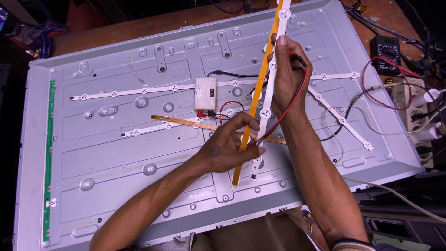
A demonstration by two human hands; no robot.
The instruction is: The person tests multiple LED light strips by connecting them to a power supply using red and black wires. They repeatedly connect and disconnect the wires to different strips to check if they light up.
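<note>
My left hand [231, 143] grips the lower part of a long white light strip [271, 66] with round lenses, together with an orange strip [260, 81] lying against it. Higher up, my right hand [287, 76] pinches the same white strip and holds red and black probe leads [297, 95] against it. Both strips are lifted at a slant above a large grey metal back panel [116, 158].
A small white tester box [205, 93] with a red display sits mid-panel. More white light strips [134, 91] lie on the panel, and a green strip [48, 158] runs along its left edge. A black multimeter [385, 54] and a power strip [418, 111] sit right.
</note>
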